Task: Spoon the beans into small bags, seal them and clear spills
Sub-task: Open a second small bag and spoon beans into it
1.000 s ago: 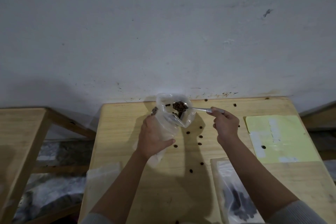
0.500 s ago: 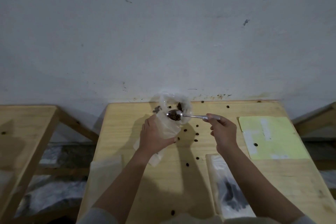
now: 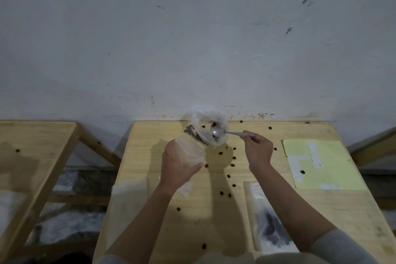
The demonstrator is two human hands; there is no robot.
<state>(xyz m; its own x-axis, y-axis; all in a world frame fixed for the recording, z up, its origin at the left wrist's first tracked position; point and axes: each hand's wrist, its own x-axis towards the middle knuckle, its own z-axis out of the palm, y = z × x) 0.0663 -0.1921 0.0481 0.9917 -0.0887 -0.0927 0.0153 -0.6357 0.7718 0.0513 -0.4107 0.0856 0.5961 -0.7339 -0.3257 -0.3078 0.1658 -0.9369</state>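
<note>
Since a second ago your spoon (image 3: 216, 132) sits emptied in the big bag (image 3: 209, 127) at centre frame; right hand (image 3: 258, 150) fingers pinch its handle, left hand (image 3: 179, 166) fingers grip the small bag (image 3: 189, 152)

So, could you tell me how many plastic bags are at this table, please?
4: the open bag of beans by the wall, a small bag in the left hand, an empty bag at the left edge, a filled bag near right. More may lie stacked.
</note>
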